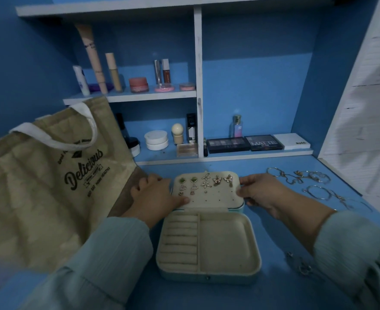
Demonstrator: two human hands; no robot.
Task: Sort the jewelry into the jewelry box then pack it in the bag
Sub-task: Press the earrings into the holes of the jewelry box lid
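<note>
Head view: jewelry box [208, 242] open at frame centre on the blue surface [274, 287].
Lid panel [207, 191]: cream, velvety, studded with earrings [205, 183].
Tray: ring rolls, one smooth rounded compartment.
Left hand [155, 195]: fingers pinching the panel's left edge.
Right hand [260, 192]: fingers gripping its right edge.
Bag [39, 186]: tan woven, left.

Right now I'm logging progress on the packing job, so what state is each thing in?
jewelry box: open, base compartments empty
earring panel: earrings pinned in its upper rows, lower holes free
left hand: holds the panel's left edge
right hand: holds its right edge
bracelets: loose on the desk, unsorted
tote bag: upright left of the box
</note>
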